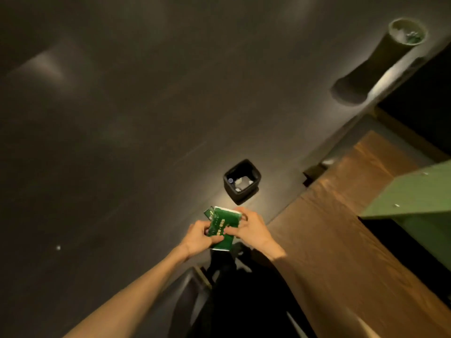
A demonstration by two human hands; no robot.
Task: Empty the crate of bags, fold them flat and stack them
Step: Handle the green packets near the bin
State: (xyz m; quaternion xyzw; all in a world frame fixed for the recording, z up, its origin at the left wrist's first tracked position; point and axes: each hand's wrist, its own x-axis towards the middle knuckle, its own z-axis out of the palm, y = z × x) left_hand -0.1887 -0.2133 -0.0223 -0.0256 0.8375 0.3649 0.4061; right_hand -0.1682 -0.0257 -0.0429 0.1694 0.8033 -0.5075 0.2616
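Note:
A small green bag (223, 224) with pale printed marks and a white edge is held in front of me above the dark floor. My left hand (200, 236) grips its lower left side, fingers curled round it. My right hand (251, 228) grips its right side, the thumb lying across the front. A second green flap sticks out at the bag's upper left. No crate shows in this view.
A small black bin (242, 180) with scraps inside stands on the dark floor beyond my hands. A wooden counter (341, 228) runs along the right, with a green box (415, 191) on it. A tall dark cylindrical bin (380, 59) stands far right.

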